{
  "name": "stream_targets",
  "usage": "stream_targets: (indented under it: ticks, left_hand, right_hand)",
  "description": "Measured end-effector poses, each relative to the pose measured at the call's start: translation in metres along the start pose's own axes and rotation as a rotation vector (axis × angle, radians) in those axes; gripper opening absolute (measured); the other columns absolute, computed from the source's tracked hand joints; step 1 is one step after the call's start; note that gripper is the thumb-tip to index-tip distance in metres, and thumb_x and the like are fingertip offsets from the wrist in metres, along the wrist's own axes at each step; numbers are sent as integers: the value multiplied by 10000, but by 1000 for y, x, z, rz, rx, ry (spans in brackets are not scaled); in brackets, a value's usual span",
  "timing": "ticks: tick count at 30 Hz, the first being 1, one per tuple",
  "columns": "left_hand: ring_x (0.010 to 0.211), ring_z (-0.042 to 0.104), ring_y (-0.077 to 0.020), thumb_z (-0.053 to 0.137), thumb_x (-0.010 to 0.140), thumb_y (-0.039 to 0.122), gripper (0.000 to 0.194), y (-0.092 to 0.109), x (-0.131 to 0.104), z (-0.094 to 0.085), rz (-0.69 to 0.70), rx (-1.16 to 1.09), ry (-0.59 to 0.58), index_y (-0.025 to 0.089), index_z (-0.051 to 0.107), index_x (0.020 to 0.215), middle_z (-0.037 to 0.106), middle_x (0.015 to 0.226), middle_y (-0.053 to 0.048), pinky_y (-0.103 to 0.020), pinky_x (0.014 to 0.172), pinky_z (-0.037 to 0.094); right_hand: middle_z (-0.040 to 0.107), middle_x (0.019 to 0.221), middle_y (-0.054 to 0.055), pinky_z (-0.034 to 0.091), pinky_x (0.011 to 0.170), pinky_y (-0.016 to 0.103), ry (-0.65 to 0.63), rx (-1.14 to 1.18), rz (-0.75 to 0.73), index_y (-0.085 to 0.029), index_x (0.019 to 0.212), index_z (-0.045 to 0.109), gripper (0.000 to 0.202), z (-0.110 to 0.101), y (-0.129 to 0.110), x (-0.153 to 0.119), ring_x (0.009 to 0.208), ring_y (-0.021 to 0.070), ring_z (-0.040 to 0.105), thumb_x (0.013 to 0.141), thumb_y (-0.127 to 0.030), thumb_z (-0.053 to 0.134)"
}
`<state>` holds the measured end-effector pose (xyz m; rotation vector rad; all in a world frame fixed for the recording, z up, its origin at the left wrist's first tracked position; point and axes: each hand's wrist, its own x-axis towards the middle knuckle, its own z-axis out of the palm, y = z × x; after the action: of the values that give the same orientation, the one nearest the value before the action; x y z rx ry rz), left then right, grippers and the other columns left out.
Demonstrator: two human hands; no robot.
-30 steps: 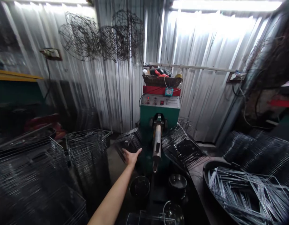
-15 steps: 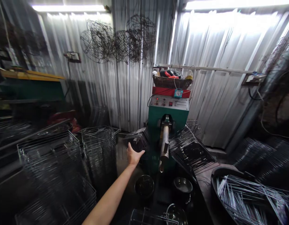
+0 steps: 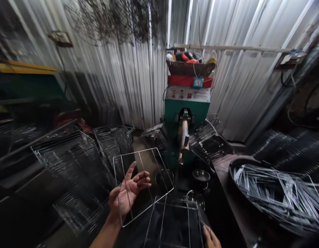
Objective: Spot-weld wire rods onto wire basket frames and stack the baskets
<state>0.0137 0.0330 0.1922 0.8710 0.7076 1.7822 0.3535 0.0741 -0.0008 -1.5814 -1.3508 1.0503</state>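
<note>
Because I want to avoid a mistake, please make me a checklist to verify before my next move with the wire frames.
1. Upper wire frame secure in left grip: cannot tell; fingers look spread.
2. Right grip at the lower wire frame's right edge: ok, though partly cut off.
3. Both frames apart from each other: cannot tell; they overlap in view.
4. Upper wire frame apart from metal rod: ok.
5. Red light on green machine lit: ok.

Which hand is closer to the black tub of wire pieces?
Right. The right hand is left of the black tub; the left hand is much farther left.
</note>
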Motion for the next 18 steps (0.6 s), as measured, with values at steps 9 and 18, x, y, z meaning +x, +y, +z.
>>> stream_targets:
  ticks: [9,18]
  left_hand:
    - [783,561,-259,541,555,703,1093,-34,-66,34,-384,-279,-146,235,71,1424,613,992,-125,-447,718,441]
    - [818,540,-244,617,537,657,1108,-44,-74,37,-447,-392,-167,222,117,1425,589,1023,-124,-415,717,450]
  right_hand:
    - [618,1193,98,394,1004,416,-117,117,-191,-204,1134,648,465,-37,-143,-51,1152,274,531,802,-512,542]
    - [653,1126,106,442,947,439,-222,136,-150,-184,1127,647,416,-18,-154,-62,1048,274,596,829,-459,550]
